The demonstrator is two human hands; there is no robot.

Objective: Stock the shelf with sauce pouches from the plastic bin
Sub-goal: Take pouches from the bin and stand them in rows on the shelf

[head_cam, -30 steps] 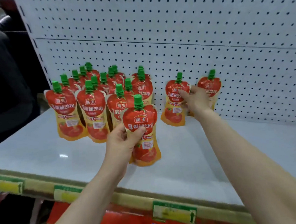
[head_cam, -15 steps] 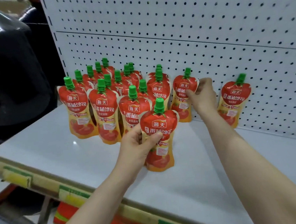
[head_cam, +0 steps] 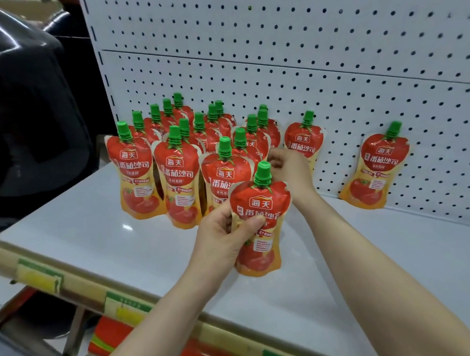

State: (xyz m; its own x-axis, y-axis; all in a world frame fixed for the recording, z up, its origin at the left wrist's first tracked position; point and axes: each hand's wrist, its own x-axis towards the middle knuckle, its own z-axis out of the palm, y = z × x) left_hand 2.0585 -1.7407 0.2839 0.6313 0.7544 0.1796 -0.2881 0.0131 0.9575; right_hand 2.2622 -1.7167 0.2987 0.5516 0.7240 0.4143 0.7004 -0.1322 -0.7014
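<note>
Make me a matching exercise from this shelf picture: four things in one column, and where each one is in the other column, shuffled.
Column one:
1. left hand
2. right hand
3. far-right sauce pouch
4. leftmost yellow price label

Column two:
A. leaning tilted against the pegboard back panel
B. on the front edge of the shelf
C. gripping the held sauce pouch in front of the standing group
D. behind the held sauce pouch, right of the standing group

Pairs: 1-C, 2-D, 3-A, 4-B.
</note>
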